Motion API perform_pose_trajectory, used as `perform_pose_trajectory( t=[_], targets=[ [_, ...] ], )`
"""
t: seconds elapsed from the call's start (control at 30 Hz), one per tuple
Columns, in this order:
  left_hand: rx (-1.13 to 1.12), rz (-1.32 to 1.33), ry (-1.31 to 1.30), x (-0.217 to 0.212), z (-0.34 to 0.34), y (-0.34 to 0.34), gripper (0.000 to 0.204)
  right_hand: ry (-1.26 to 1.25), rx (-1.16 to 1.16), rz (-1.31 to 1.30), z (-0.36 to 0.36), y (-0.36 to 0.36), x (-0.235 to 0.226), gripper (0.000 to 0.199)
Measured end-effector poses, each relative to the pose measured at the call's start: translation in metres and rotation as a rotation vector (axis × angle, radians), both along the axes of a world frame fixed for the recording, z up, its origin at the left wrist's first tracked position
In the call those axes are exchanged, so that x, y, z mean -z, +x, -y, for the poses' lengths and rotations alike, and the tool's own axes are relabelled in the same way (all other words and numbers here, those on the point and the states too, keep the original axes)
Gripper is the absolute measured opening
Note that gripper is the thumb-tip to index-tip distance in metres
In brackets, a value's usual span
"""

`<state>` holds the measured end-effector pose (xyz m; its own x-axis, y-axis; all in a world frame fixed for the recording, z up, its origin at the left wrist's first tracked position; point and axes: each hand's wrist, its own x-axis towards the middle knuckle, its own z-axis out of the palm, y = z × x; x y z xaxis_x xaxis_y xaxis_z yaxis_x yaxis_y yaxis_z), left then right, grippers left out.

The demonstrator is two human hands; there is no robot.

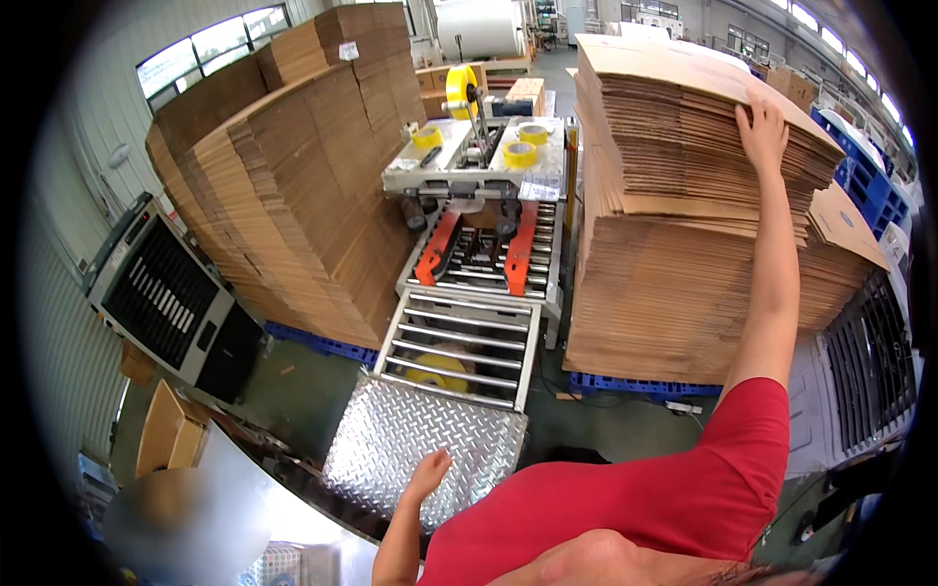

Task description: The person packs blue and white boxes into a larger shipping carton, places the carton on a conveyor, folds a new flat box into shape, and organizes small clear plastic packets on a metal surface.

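My right arm reaches out to the tall stack of flattened cardboard boxes (674, 127) on the right. My right hand (765, 135) rests on the front edge of the upper sheets with its fingers apart, and no sheet is lifted. Low in front of my body, my left hand (428, 476) is loosely closed over a diamond-plate metal platform (420, 430), with nothing visible in it. Beyond the platform, a roller conveyor (459, 342) leads to a carton taping machine (479, 176) with two orange side guides and a large yellow tape roll (459, 93) on top.
Another tall cardboard stack (303, 186) stands left of the conveyor on a blue pallet (322, 339). A black-fronted air cooler (161, 293) is farther left. Spare yellow tape rolls (520, 153) lie on the machine. A shiny metal surface (303, 518) curves at lower left.
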<state>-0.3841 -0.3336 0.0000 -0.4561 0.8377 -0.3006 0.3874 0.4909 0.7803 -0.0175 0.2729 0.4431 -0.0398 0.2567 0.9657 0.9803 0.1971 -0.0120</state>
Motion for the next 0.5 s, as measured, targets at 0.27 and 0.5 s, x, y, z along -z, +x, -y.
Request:
perform_pose_trajectory(
  t=[0.27, 0.5],
  targets=[
    [-0.096, -0.021, 0.195, -0.049, -0.077, 0.015, 0.036, 0.073, -0.143, 0.010, 0.002, -0.020, 0.008, 0.033],
    [0.150, -0.406, 0.767, -0.230, -0.291, 0.043, 0.032, 0.197, -0.267, 0.395, 0.010, 0.064, -0.035, 0.059]
  ],
)
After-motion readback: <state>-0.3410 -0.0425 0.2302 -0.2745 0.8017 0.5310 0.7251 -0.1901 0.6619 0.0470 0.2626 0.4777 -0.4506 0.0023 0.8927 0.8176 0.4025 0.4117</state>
